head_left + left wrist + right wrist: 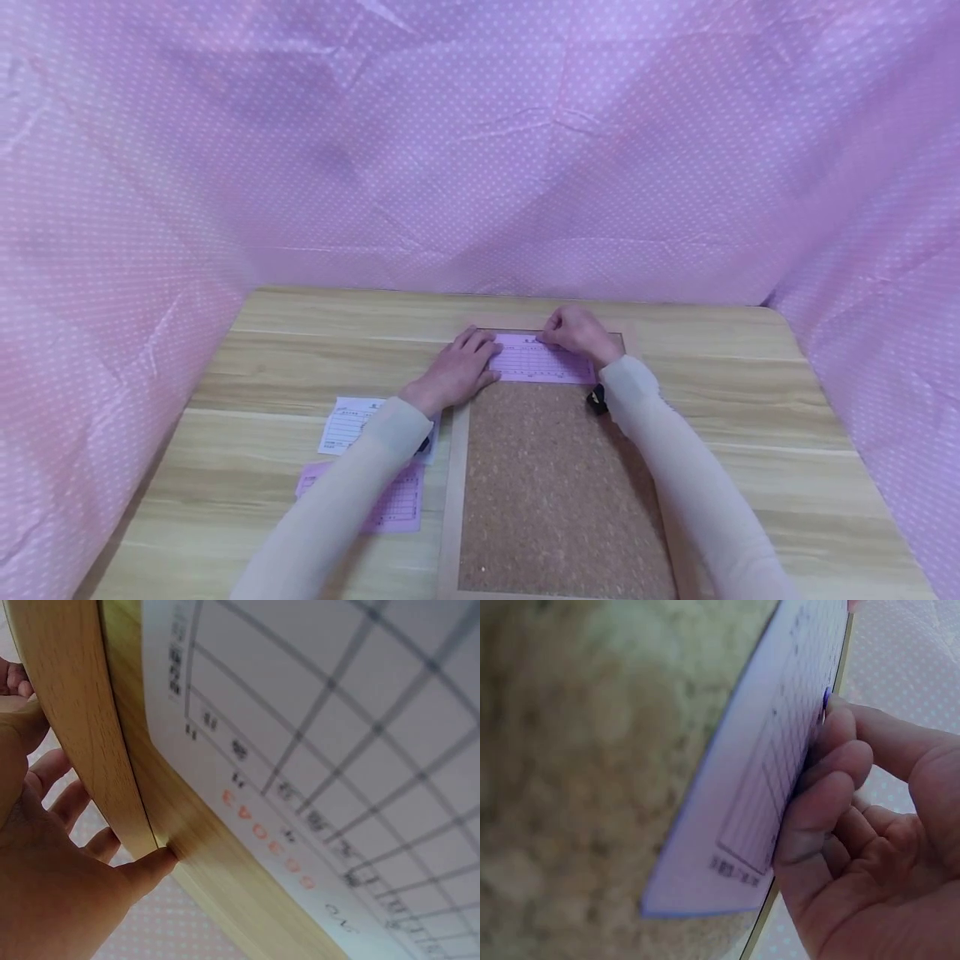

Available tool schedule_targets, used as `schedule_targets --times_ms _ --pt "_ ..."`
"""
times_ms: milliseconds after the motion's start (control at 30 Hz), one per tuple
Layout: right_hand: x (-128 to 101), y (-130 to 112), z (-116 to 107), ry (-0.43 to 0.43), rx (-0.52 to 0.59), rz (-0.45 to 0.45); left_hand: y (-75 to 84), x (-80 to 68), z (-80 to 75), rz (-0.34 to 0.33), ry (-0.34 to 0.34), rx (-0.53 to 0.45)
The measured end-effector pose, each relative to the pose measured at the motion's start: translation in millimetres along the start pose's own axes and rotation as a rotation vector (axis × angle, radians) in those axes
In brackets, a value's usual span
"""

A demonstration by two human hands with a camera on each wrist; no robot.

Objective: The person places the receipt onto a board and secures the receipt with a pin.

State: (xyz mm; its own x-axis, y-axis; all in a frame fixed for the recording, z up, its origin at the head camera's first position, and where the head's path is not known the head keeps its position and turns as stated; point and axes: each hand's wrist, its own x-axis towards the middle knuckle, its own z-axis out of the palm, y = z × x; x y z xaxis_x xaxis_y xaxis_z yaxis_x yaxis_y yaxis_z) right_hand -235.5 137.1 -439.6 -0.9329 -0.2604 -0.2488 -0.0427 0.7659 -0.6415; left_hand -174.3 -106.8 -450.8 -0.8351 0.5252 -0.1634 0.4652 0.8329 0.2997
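Note:
A cork board (555, 483) in a light wood frame lies on the wooden table (750, 417). A pink printed form (536, 362) lies across its far end. My left hand (461, 367) rests flat, fingers straight, on the form's left end and the frame. My right hand (573, 333) is at the form's top edge with curled fingers. In the right wrist view the fingertips (832, 727) pinch a small blue pin (826, 697) against the pink form (765, 787) over the cork (577, 787). The left wrist view shows my left hand (52, 862) touching the wooden frame (67, 712).
A white form (347, 423) and another pink form (397, 504) lie on the table left of the board, partly under my left sleeve. The white form (337, 750) fills the left wrist view. Pink dotted cloth (480, 167) walls the table on three sides.

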Motion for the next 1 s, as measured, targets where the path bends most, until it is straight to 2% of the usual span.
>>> schedule_targets --times_ms 167,300,467,767,867,1000 --pt "-3.0 1.6 -1.0 -0.005 -0.027 -0.016 0.1 -0.8 0.7 -0.021 0.012 0.0" --pt "-6.0 2.6 -0.1 -0.021 -0.006 0.039 0.2 -0.8 2.0 -0.033 0.022 -0.029" --pt "-7.1 5.5 -0.5 -0.003 0.006 0.056 0.5 -2.0 3.2 -0.056 0.083 -0.098" --pt "-20.8 14.4 -6.1 -0.013 0.142 -0.017 -4.1 -11.5 6.2 -0.014 0.152 -0.036" --pt "-29.2 16.6 -12.5 0.034 0.111 -0.071 -5.3 -13.8 4.3 -0.046 0.142 -0.05" --pt "-40.2 18.7 -19.7 0.101 0.003 -0.162 -9.4 -17.2 4.3 -0.114 0.095 -0.078"
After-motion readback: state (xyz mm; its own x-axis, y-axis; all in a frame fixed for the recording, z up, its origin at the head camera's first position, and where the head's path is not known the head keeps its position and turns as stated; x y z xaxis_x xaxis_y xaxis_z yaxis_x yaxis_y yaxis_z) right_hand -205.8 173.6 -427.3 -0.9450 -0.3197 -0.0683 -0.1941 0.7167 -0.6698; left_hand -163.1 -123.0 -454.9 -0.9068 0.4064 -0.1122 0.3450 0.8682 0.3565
